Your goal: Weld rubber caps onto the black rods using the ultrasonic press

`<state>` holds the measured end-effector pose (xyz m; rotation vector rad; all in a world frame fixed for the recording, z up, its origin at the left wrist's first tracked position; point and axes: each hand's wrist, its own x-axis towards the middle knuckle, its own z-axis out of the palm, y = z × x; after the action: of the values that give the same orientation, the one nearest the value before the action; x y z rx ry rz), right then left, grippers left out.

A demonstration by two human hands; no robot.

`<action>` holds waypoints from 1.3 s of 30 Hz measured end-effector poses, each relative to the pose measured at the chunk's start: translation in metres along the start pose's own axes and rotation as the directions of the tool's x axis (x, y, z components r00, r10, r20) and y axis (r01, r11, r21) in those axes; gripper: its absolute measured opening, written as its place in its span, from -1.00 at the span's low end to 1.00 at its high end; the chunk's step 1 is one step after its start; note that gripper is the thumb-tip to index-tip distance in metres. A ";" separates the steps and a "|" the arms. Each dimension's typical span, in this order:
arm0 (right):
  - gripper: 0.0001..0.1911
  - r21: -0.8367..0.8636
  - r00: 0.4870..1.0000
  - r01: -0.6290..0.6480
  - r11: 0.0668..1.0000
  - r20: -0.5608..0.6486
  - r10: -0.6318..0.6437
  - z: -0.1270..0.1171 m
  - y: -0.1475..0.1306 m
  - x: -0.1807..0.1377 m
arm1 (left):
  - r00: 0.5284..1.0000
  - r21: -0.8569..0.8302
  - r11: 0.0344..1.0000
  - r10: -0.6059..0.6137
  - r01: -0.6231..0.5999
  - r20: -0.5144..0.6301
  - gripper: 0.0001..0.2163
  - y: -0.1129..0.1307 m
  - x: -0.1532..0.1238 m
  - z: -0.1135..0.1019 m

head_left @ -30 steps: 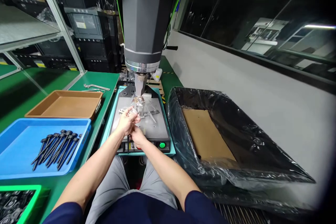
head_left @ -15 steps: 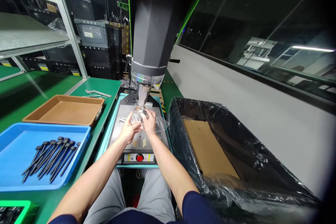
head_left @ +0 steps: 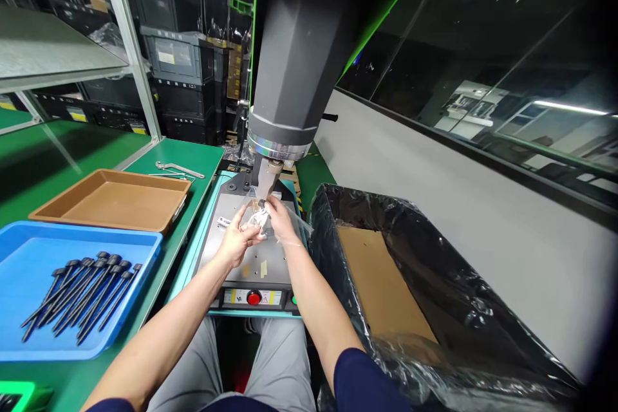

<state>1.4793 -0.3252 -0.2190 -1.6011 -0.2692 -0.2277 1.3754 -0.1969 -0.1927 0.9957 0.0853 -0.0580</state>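
Note:
Both hands are together over the machine's grey plate point(head_left: 226, 264), just below the tapered metal tool point(head_left: 267, 179). My left hand point(head_left: 235, 243) grips a thin clear plastic bag point(head_left: 300, 222), with a white, looped bundle point(head_left: 261, 217) showing beside its thumb. My right hand point(head_left: 280, 219) is closed at the fingertips on a small dark part point(head_left: 261, 203). Clear film crosses the right wrist. The small parts' exact kind cannot be made out. A small silver piece point(head_left: 223, 222) lies on the plate, left of the hands.
On the left are a blue tray point(head_left: 29, 241) holding several black rods with knobs point(head_left: 96, 290), a brown tray point(head_left: 116, 199) and a wrench point(head_left: 181, 170). A red button point(head_left: 253, 297) sits at the machine's front. To the right stands a black-lined bin point(head_left: 347, 270) with cardboard point(head_left: 386, 283).
The view has shifted slightly. My right fingers have moved up towards the tool tip, at the small dark part. The white bundle shows more clearly between the hands; my left hand keeps nearly the same place.

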 end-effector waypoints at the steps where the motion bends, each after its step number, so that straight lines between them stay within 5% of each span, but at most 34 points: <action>1: -0.65 -0.016 1.000 0.021 1.000 0.008 -0.021 -0.003 -0.001 0.000 | 1.000 0.000 1.000 -0.001 0.001 -0.003 -0.02 -0.001 0.000 -0.001; 11: -0.71 -0.113 1.000 0.025 0.993 0.017 -0.023 -0.006 0.004 0.006 | 1.000 0.022 1.000 -0.020 0.020 -0.021 -0.03 0.002 0.001 -0.003; 19: -0.50 0.088 0.989 -0.082 0.993 -0.118 0.092 -0.010 0.021 -0.008 | 0.999 0.054 0.998 -0.026 0.027 -0.019 -0.04 -0.006 0.005 -0.005; 29: -0.44 0.328 0.942 -0.283 0.902 -0.082 0.325 -0.022 0.026 -0.014 | 0.999 0.087 0.996 -0.022 0.026 -0.037 -0.06 -0.013 0.012 -0.005; 39: -0.44 0.437 0.900 -0.316 0.842 -0.143 0.412 -0.034 0.041 -0.017 | 0.999 0.123 0.992 -0.024 0.028 -0.029 0.02 -0.021 0.014 -0.005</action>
<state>1.4761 -0.3616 -0.2619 -1.1681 0.1703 -0.0522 1.3874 -0.2043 -0.2140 1.1189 0.1214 -0.0741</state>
